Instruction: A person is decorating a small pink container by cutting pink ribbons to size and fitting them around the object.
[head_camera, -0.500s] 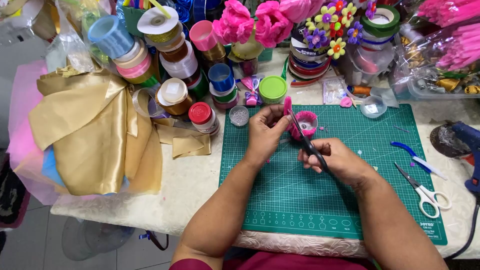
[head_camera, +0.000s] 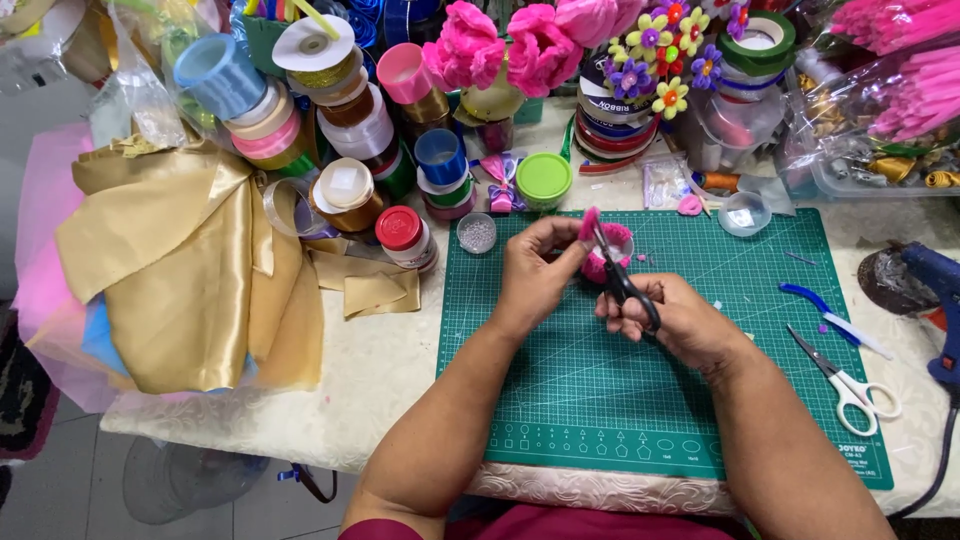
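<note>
Left hand (head_camera: 535, 268) pinches pink ribbon strip (head_camera: 589, 224) upright | right hand (head_camera: 672, 318) clamped on black scissors (head_camera: 622, 278), blades now at the strip | both barely shifted over green cutting mat (head_camera: 600, 420) centre; I judge trimming underway

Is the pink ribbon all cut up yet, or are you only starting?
Done: pink flowers already stand at the back. In hand: the left hand pinches a pink ribbon piece, and the right hand works black scissors at it. Left: the pink ribbon roll still holds ribbon; gold fabric lies uncut.
</note>
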